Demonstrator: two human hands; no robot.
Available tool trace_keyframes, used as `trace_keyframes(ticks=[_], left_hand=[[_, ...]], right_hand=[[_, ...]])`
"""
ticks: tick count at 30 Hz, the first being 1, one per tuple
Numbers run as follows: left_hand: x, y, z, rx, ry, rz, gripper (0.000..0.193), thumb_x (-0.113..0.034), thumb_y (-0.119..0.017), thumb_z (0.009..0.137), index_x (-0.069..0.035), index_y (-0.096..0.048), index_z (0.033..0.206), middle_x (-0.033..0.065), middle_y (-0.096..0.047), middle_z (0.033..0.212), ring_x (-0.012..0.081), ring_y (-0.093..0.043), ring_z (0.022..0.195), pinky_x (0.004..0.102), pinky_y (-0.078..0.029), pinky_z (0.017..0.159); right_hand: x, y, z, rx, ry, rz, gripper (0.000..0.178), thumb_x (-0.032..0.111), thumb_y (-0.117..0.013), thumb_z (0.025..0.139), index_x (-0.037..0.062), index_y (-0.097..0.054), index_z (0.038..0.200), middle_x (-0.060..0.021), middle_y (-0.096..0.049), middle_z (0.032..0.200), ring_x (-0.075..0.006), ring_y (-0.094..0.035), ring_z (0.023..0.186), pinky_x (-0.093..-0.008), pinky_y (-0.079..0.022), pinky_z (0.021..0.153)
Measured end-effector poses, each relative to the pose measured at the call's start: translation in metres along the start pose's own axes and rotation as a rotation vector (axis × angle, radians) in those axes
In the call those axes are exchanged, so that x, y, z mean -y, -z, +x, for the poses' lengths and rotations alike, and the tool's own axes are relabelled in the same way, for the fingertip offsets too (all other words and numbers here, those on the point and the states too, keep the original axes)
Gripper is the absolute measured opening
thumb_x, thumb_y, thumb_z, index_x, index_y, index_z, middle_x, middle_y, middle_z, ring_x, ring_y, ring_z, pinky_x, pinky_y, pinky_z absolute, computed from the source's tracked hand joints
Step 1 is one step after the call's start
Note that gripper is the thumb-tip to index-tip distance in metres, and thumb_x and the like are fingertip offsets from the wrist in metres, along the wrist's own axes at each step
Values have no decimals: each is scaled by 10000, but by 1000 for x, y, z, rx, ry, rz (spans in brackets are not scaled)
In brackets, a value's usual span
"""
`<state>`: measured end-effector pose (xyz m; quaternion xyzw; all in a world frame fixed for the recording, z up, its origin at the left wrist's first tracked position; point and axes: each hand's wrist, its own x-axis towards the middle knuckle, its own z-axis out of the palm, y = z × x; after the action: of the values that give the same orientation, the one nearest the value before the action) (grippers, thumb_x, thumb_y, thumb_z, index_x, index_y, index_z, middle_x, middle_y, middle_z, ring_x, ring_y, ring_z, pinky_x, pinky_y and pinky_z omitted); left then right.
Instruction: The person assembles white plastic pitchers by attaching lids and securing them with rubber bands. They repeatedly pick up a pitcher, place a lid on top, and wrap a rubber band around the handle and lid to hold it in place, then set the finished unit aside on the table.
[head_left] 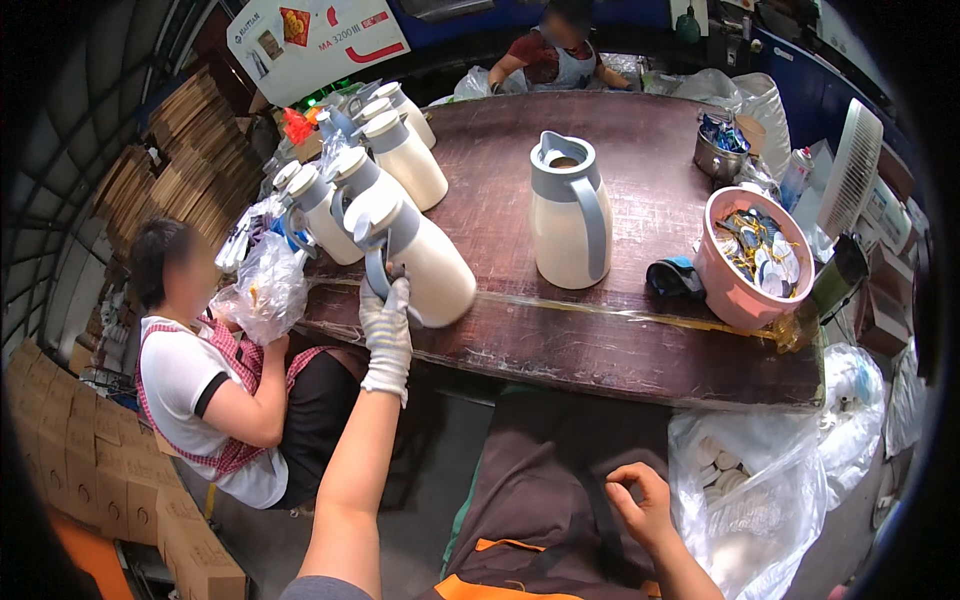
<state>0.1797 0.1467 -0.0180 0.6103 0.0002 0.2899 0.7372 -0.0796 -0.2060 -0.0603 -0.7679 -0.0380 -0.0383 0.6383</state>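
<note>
My left hand [386, 335], in a striped knit glove, is closed round the grey handle of a cream vacuum jug [432, 268] at the table's near left edge. The jug leans a little. Another cream jug [572, 225] stands upright mid-table, its grey-rimmed mouth uncovered and its handle toward me. Bare, my right hand [645, 505] hangs above my brown apron [570, 480] with its fingers curled and thumb close to the index finger. Whether something small is in it is hidden. Several more jugs [405, 160] with grey tops cluster at the table's left.
A pink bucket [715, 285] of small metal parts stands on the right of the dark table [480, 160], beside a black cup [672, 280]. Below hangs a plastic bag [690, 450] of white discs. One person [215, 390] sits at left; another [560, 60] is opposite.
</note>
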Motion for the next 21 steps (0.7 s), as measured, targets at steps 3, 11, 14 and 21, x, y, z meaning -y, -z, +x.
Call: trace_keyframes(ticks=[3, 11, 14, 21], left_hand=[[29, 3, 36, 47, 52, 254, 408, 16, -635, 865, -62, -552, 1257, 35, -630, 1140, 134, -584, 1038, 305, -473, 898], [80, -57, -23, 61, 296, 450, 527, -70, -694, 839, -29, -493, 1324, 54, -596, 1096, 158, -552, 904, 313, -471, 792], [39, -118, -49, 201, -58, 549, 356, -124, -658, 890, -13, -521, 1200, 59, -581, 1045, 167, -530, 942, 302, -459, 871], [40, -156, -21, 187, 322, 283, 285, -121, -644, 888, -59, -609, 1164, 27, -639, 1003, 123, -604, 911, 262, -500, 782]], right_hand=[[-2, 2, -2, -11, -12, -28, 129, 56, -691, 838, 12, -665, 957, -101, -668, 889, -197, -647, 778, -277, -504, 719], [-20, 3, 0, -38, -4, -19, 166, 81, -681, 873, 31, -661, 1030, -98, -670, 940, -199, -666, 829, -295, -520, 740], [-27, 7, 4, -113, -58, -41, 205, 94, -671, 887, 25, -641, 1078, -105, -662, 977, -206, -658, 857, -295, -513, 770], [-81, 42, -35, -399, -254, 220, 208, 87, -627, 922, 11, -614, 1115, -44, -653, 968, -113, -616, 882, -258, -494, 797]])
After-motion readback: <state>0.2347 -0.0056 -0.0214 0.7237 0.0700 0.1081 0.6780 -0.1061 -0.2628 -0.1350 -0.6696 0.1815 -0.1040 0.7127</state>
